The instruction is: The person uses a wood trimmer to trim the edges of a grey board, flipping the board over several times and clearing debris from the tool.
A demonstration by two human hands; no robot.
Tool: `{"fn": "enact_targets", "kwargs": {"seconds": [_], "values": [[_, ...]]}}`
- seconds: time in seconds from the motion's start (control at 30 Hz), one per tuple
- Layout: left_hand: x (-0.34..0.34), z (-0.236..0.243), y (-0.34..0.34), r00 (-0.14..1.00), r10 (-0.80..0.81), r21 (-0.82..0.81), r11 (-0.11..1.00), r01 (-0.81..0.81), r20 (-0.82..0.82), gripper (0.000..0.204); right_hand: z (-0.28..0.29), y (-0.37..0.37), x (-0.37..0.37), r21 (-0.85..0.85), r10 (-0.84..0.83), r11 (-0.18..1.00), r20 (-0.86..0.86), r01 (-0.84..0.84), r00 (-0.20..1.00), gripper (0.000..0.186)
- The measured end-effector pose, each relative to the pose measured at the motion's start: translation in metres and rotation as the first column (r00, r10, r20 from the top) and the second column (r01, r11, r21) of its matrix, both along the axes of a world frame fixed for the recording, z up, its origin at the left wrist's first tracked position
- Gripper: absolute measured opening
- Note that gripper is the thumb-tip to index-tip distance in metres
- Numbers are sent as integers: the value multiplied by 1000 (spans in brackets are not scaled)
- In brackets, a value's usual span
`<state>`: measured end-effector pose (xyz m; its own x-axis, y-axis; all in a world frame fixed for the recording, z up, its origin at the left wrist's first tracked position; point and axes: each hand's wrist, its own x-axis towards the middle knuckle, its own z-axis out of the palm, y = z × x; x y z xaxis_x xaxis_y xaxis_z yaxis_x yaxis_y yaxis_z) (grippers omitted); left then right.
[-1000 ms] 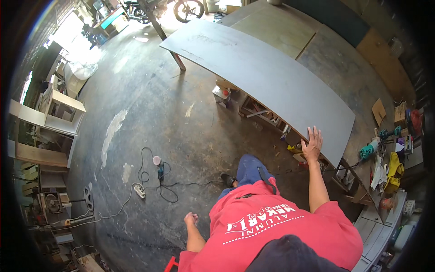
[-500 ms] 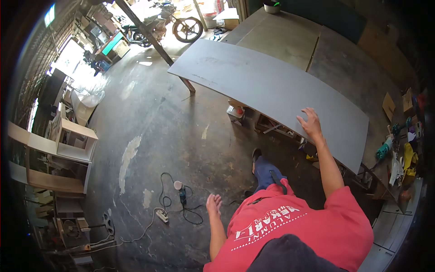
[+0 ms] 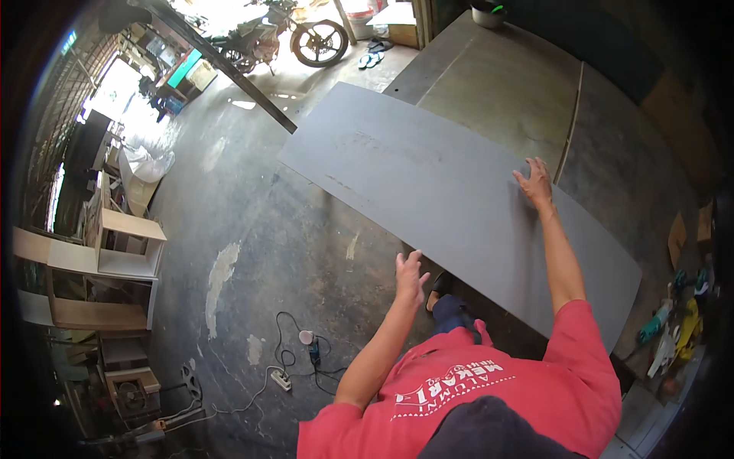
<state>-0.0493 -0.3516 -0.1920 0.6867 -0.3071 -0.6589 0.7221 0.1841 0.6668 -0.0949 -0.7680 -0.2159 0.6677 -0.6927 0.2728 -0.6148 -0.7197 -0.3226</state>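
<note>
A long, flat grey board (image 3: 428,183) lies slantwise in front of me, its near edge out over the floor. My right hand (image 3: 537,182) is at the board's far edge, fingers bent and spread; whether the fingertips press on it I cannot tell. Close by the near edge is my left hand (image 3: 413,279), its fingers apart with nothing in them. Dark smudges mark the board's left part.
Behind the board stands a large worktable (image 3: 505,99) with a bowl (image 3: 488,14) at its far end. A corded power tool (image 3: 312,348) and a power strip (image 3: 280,379) lie on the floor. Cabinet frames (image 3: 130,245) line the left; a motorcycle (image 3: 317,42) stands beyond a post (image 3: 222,65).
The board has come nearer to me and now covers the can and the shelf below that showed before. My left hand rose toward its near edge; my right hand reached its far edge.
</note>
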Motion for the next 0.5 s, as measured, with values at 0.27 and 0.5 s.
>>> {"fn": "enact_targets", "kwargs": {"seconds": [0.27, 0.5], "values": [[39, -47, -87, 969, 193, 304, 942, -139, -155, 124, -1, -41, 30, 211, 3, 977, -153, 30, 988, 54], [41, -73, -105, 977, 141, 599, 800, -17, -160, 115, 6, -48, 43, 272, 83, 962, -171, -34, 982, 52]]}}
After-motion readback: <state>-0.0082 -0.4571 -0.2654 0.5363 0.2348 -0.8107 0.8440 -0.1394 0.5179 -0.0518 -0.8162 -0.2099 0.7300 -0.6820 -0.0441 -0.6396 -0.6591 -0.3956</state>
